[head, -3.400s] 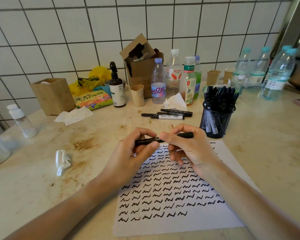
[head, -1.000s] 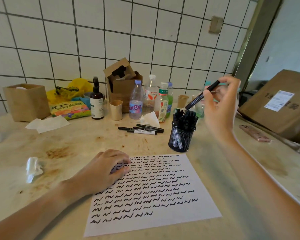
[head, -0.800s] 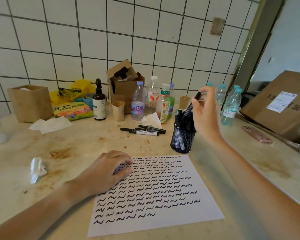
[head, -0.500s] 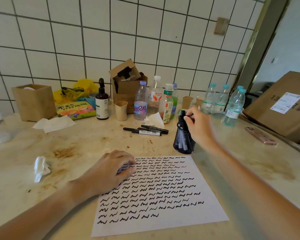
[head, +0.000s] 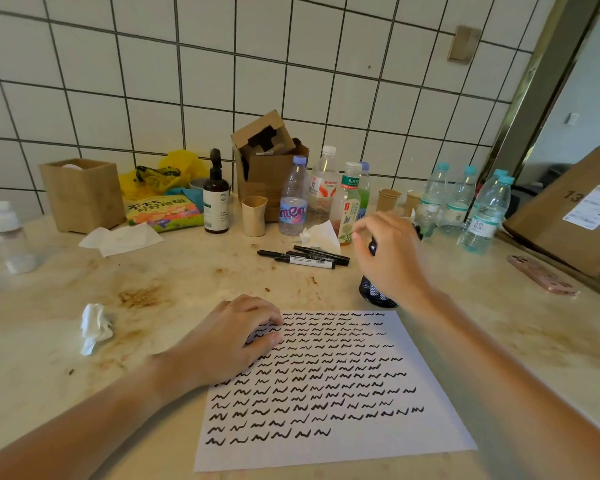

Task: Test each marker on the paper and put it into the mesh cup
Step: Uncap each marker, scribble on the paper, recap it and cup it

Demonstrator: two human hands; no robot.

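A white paper (head: pixel 326 393) covered with rows of black squiggles lies on the counter in front of me. My left hand (head: pixel 229 341) rests on its upper left corner, fingers loosely curled, holding nothing. The black mesh cup (head: pixel 374 294) stands just beyond the paper's top right corner. My right hand (head: pixel 390 258) hovers over it and hides most of it, with thumb and fingers apart. A dark marker end (head: pixel 372 247) shows under the palm, among the markers in the cup. Three loose black markers (head: pixel 303 258) lie left of the cup.
Drink bottles (head: pixel 293 202) and paper cups stand behind the markers, and water bottles (head: pixel 482 213) behind the cup. A pink phone (head: pixel 541 280) and a cardboard box (head: pixel 568 216) are at the right. A crumpled tissue (head: pixel 94 327) lies at the left.
My right hand carried a marker from above the paper up and over to the mesh cup and lowered it in. My left hand settled on the paper's corner and stayed there.
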